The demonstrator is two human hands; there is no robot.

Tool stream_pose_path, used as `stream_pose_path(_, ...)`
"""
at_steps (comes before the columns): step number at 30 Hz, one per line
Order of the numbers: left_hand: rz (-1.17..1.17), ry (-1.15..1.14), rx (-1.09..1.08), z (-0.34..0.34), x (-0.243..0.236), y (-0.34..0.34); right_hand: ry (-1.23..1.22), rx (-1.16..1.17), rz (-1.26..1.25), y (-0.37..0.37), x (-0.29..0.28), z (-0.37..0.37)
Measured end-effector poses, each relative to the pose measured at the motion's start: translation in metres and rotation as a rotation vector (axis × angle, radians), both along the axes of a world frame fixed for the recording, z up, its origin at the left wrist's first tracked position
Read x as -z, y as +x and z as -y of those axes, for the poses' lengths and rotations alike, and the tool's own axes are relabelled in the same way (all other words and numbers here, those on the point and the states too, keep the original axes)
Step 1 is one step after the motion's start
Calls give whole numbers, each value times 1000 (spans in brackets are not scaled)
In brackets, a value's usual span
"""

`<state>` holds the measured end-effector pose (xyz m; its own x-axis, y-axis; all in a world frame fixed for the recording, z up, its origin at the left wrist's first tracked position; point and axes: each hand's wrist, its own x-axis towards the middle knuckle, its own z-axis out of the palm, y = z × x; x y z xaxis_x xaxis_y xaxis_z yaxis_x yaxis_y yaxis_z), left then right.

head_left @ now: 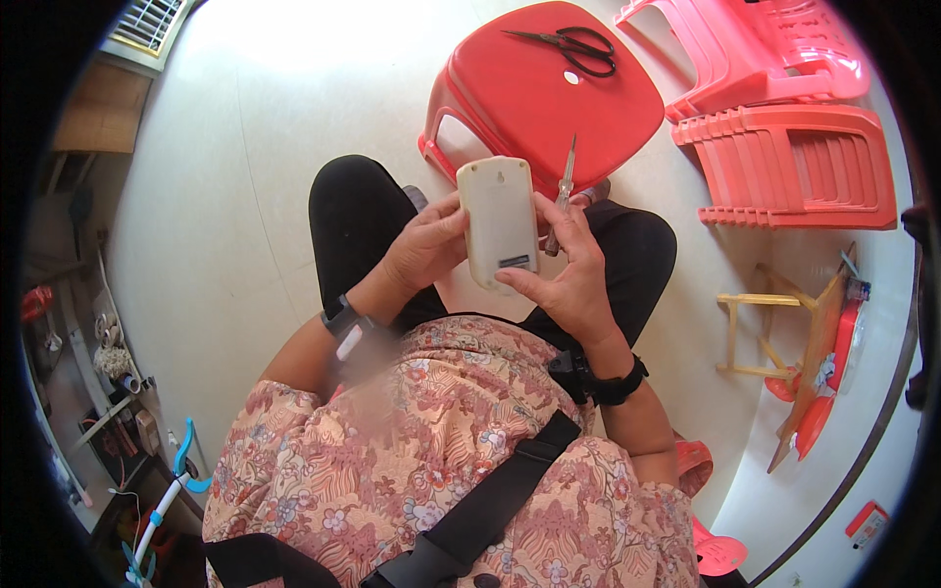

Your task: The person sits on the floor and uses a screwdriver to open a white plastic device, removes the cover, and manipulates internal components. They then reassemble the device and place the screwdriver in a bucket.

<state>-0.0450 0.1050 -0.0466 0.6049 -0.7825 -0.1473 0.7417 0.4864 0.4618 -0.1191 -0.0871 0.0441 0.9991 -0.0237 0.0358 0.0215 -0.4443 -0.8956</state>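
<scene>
In front of my lap is an off-white plastic device [499, 220], a rounded oblong case with its back side up. A small hanging slot shows near its top and a dark slot near its lower end; I cannot make out its exact kind. My left hand [428, 242] grips its left edge. My right hand [578, 274] holds the right edge, thumb at the lower corner. A screwdriver [566, 189] with a clear handle is also tucked in the right hand's fingers, its tip pointing away from me.
A red plastic stool [529, 88] stands just ahead, with black-handled scissors [578, 47] on its top. Stacked pink-red stools [789, 167] and a pink chair [745, 59] are at the far right. A yellow wooden frame [769, 304] leans near the right wall. Cluttered shelves [118, 392] line the left.
</scene>
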Motion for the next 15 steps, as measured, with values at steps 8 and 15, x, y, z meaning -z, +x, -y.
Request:
stream_pose_path(8,-76,110,-14,-2,6,-1,1,-59,38,-3,0,-4)
stream_pose_path(15,-152,145,5,0,6,-6,109,-38,1,-12,1,8)
